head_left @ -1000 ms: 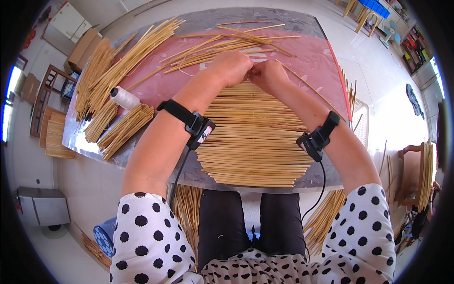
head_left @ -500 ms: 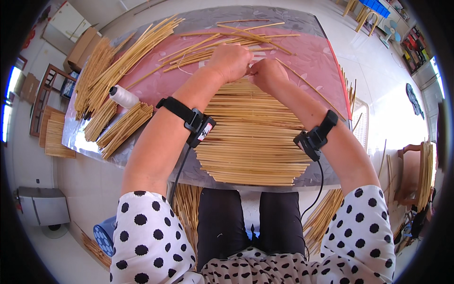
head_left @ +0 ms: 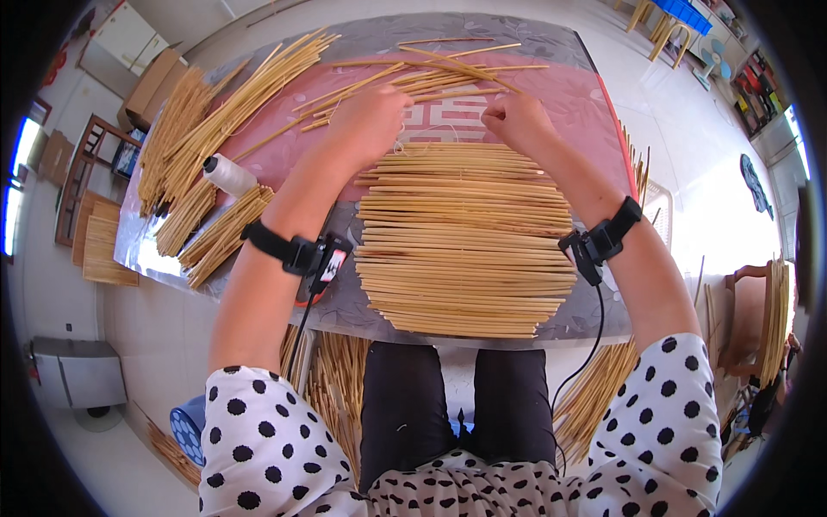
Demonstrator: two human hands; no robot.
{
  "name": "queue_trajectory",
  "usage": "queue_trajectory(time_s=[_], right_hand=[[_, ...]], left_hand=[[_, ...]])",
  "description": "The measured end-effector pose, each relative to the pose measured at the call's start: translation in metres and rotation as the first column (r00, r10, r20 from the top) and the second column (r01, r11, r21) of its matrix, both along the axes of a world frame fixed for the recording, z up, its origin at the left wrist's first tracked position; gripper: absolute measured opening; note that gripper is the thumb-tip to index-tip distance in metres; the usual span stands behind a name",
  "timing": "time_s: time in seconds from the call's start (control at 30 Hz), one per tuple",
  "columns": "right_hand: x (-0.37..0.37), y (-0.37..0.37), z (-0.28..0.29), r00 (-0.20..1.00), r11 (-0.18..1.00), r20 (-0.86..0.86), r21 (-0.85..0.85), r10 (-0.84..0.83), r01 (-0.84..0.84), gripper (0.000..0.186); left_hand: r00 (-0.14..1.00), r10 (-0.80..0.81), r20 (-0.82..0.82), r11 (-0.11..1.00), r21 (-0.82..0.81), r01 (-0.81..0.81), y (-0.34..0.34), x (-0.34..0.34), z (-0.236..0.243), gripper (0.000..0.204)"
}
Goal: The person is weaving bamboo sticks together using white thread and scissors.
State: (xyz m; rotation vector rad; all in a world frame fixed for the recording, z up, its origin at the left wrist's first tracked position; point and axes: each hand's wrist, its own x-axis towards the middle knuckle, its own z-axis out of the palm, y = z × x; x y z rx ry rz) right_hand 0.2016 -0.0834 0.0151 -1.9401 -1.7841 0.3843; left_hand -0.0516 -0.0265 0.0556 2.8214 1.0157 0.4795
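Observation:
A mat of pale straw stalks (head_left: 465,233), laid side by side and bound by thin cross threads, lies before me on the table. Beyond its far left corner is my left hand (head_left: 372,121), closed in a pinch. Thin white thread (head_left: 400,129) shows at its fingers and trails loosely along the mat's far edge. My right hand (head_left: 519,121) is also closed, just past the far right part of the mat; what it pinches is too small to make out. Bare table separates the two hands. Each wrist wears a black strap with a small device.
Loose stalks (head_left: 431,79) lie crosswise behind my hands. Longer bundles (head_left: 245,103) and a white thread spool (head_left: 229,175) sit at the left, with short stalk bundles (head_left: 226,233) nearby. More stalks (head_left: 338,379) stand below the table's near edge.
My hands were together at the middle of the mat's far edge. They have drawn apart, the left one leftward and the right one rightward, uncovering the tabletop pattern between them.

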Motion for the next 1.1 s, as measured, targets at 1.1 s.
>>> queue_trajectory(time_s=[1.1], right_hand=[[-0.054, 0.004, 0.013, 0.990, 0.971, 0.135, -0.227, -0.043, 0.073, 0.018]], left_hand=[[0.882, 0.420, -0.215, 0.872, -0.172, -0.458, -0.169, -0.168, -0.010, 0.047]])
